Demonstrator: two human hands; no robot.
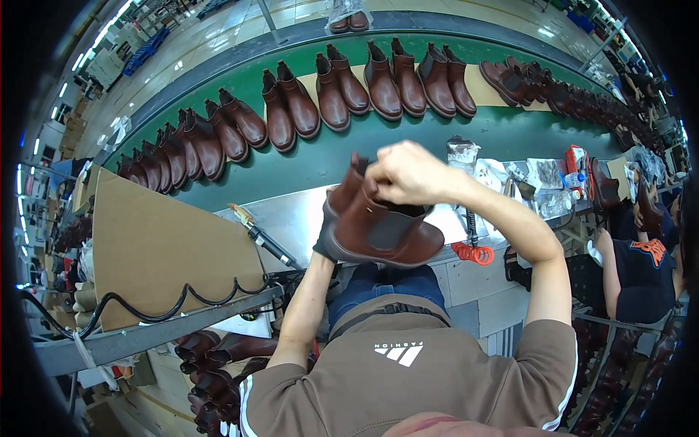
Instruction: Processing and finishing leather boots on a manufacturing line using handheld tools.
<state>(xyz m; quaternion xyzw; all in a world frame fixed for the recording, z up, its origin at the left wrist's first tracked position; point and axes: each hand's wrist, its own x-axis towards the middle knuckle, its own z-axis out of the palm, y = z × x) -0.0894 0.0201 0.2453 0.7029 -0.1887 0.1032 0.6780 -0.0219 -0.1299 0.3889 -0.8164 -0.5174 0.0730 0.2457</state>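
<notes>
Head view: left grip (325, 245) holds a glossy brown, dark-paneled boot (371, 231), right grip (400, 175) curled at its top.

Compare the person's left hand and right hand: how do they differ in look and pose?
The left hand wears a dark covering; the right hand is bare. The left hand is largely hidden behind the brown footwear, while the right hand shows clearly, fingers curled. The left hand sits low at its side; the right hand is over its top. Both hands are at this footwear.
</notes>
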